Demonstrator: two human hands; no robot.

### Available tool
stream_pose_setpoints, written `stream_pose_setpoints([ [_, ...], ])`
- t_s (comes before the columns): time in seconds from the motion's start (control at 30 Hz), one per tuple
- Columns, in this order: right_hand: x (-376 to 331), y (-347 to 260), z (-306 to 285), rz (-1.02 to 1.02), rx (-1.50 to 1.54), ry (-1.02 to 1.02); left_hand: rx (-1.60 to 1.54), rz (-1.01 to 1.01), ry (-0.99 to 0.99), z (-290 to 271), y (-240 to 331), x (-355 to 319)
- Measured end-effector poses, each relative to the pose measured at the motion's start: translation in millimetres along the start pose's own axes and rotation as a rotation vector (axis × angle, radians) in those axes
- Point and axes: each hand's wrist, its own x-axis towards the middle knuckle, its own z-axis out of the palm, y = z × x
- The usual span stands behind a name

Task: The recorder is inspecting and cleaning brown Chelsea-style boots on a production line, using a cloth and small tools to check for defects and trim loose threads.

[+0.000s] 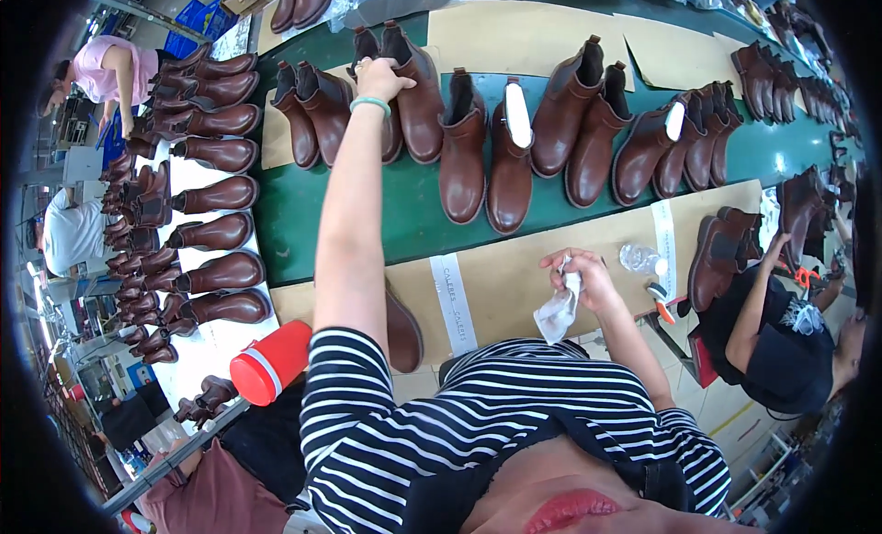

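Note:
My left hand (378,79) reaches out to the far side of the green table and is closed on the upper part of a brown ankle boot (392,141). My forearm partly hides that boot. Touching it on the right stands its neighbour, another glossy brown boot (423,121). Closer to my body, my right hand (585,281) is closed round a crumpled white cloth (558,314), which hangs from the fingers above the cardboard. Another brown boot (402,332) lies near my left elbow, mostly covered by the arm.
More boots stand rightward along the green table (303,231), two with white inserts. A clear plastic bottle (643,258) and an orange-and-white tool (660,300) lie near my right hand. At left are a red container (271,361) and boot rows. Co-workers are on both sides.

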Motion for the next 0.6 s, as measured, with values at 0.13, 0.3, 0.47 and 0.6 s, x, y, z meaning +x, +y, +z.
stream_pose_setpoints([
  [0.13,-27.0,10.7,-6.3,-0.049,-0.042,-0.023,-0.094,0.105,0.319,10.8,-33.7,7.2],
  [0.3,-55.9,15.2,-34.3,-0.116,-0.147,-0.017,-0.045,0.117,0.579,-45.5,-4.7,-61.4],
  [0.47,-65.0,13.1,-41.3,-0.198,-0.148,0.040,-0.070,0.099,0.634,-88.7,49.6,-201.3],
  [0.6,-62.7,9.7,-47.3,-0.176,-0.123,0.029,-0.050,0.042,0.718,-85.2,80.4,-292.7],
])
